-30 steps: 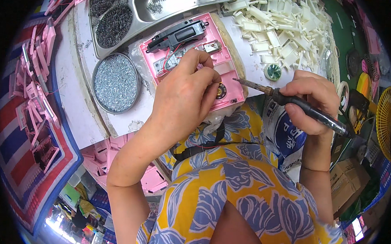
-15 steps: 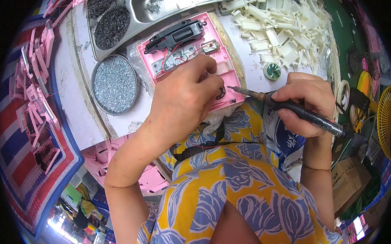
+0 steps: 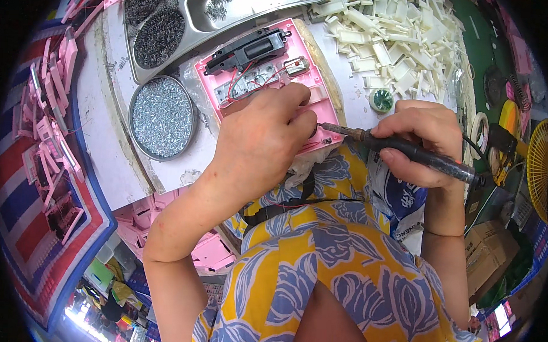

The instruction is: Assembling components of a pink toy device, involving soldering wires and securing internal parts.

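Observation:
My right hand (image 3: 429, 140) is wrapped round the black handle of a soldering iron (image 3: 407, 150). The iron points left, its tip close beside my left fingertips over the near end of a pink plastic housing (image 3: 325, 97). My left hand (image 3: 260, 131) rests over that housing with thumb and fingers bent together; anything between them is hidden. Inside the housing lie a long black plastic part (image 3: 248, 51), a metal plate (image 3: 253, 78), thin red wires and a small silvery component (image 3: 296, 65). My left hand covers the housing's lower left part.
At left stands a round dish of small silvery metal pieces (image 3: 162, 117); behind it, a metal tray (image 3: 200, 33) with dark springs. White plastic parts (image 3: 399, 43) pile up at far right, beside a small round tub (image 3: 381, 100). Pink parts (image 3: 52, 121) lie on striped cloth.
The soldering iron's tip has come slightly left, up to my left fingers. My left hand has shifted a little toward me, and its fingers now cover the round black part in the housing.

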`<state>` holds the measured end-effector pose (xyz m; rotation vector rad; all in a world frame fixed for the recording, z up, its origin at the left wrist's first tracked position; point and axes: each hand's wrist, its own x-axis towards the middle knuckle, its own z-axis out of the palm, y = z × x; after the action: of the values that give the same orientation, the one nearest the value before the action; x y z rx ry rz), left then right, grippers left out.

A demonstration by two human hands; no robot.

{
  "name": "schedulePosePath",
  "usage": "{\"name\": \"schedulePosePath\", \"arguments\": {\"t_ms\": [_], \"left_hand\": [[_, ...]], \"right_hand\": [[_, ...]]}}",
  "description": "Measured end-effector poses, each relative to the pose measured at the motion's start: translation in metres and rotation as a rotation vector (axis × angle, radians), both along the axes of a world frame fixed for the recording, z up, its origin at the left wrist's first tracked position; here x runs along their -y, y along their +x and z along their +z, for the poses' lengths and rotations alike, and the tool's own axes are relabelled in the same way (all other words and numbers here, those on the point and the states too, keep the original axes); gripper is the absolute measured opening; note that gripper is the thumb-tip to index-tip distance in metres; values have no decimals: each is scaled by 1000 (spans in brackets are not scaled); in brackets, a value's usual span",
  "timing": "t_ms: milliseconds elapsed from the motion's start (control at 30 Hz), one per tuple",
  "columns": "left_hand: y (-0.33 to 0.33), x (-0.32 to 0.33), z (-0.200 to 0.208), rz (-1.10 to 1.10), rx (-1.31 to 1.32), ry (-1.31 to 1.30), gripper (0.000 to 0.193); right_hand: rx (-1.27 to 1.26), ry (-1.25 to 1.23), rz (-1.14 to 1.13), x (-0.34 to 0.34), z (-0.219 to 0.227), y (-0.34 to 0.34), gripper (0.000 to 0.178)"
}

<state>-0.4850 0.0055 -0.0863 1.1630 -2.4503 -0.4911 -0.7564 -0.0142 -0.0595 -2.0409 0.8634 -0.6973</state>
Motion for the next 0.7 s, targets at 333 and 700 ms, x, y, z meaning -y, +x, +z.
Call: {"name": "schedulePosePath", "arguments": {"t_ms": [333, 700], "left_hand": [[-1, 3, -3, -70, 47, -15, 13], [-18, 3, 11, -21, 37, -40, 20]], "right_hand": [[393, -6, -885, -37, 14, -149, 25], [257, -460, -1498, -27, 16, -264, 11]]}}
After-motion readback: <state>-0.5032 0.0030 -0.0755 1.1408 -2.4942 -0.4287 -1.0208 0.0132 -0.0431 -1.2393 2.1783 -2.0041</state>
